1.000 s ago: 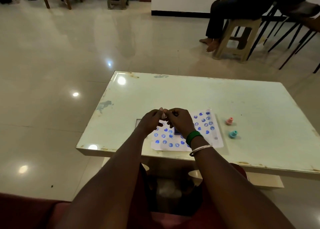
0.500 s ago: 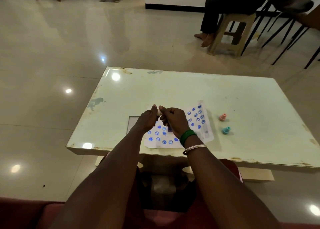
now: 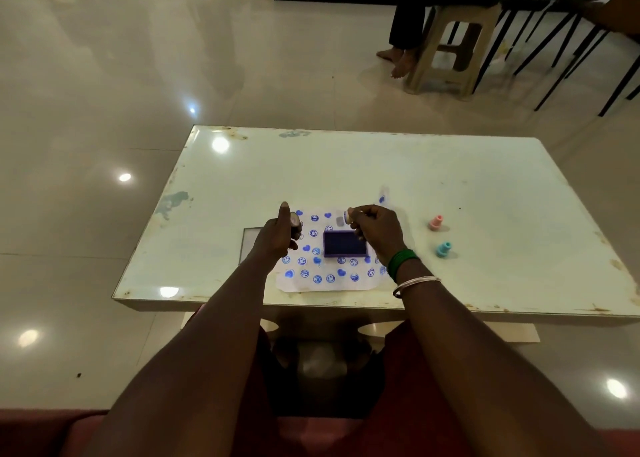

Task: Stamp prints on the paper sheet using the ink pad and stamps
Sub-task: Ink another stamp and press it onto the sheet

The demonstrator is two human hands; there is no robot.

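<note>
A white paper sheet [image 3: 308, 282] covered in blue smiley and heart prints lies near the table's front edge. On it sits an open purple ink pad [image 3: 344, 243]. My left hand [image 3: 277, 238] hovers over the sheet's left side, fingers closed on a small round cap [image 3: 295, 219]. Over the pad's far right corner, my right hand [image 3: 375, 230] pinches a small white stamp [image 3: 347, 215]. A pink stamp [image 3: 435, 222] and a teal stamp [image 3: 443, 249] stand on the table to the right.
The pale glass-topped table [image 3: 450, 179] has worn edges. A flat grey lid [image 3: 246, 245] lies left of the sheet, partly behind my left wrist. Beyond the table, a seated person [image 3: 412, 13] rests on a plastic stool [image 3: 450, 51]; dark chair legs stand at far right.
My hands were together over the sheet; now they have pulled apart, the left with the cap, the right with the stamp. The ink pad has come into view between them.
</note>
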